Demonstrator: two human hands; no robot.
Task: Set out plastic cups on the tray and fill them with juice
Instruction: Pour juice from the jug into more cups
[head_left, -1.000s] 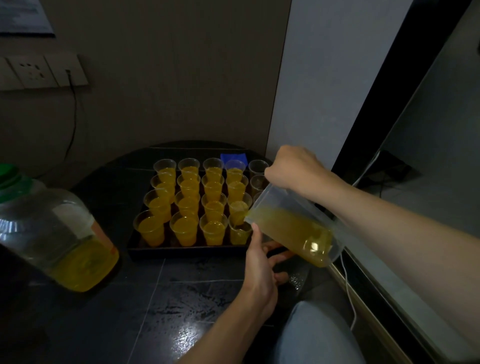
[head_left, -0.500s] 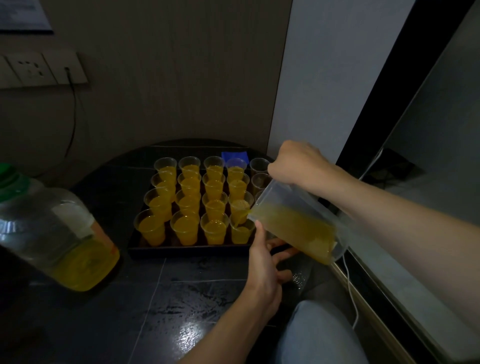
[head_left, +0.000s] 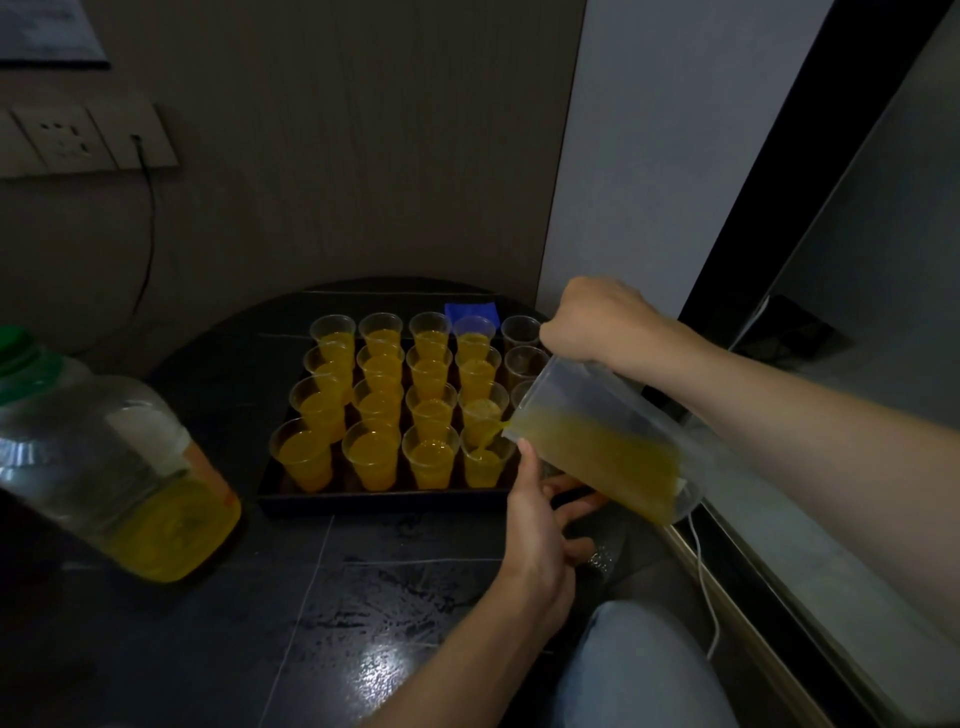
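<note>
Pitcher (head_left: 597, 447) below right grip (head_left: 597, 322), over cup (head_left: 485, 464)

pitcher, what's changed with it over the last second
The right hand has shifted the pitcher slightly rightward. A thin stream of juice now shows from its spout into the near-row cup, which looks fuller. The left hand stays below the spout, thumb against the pitcher. The tray, other cups and big bottle have not moved.
</note>
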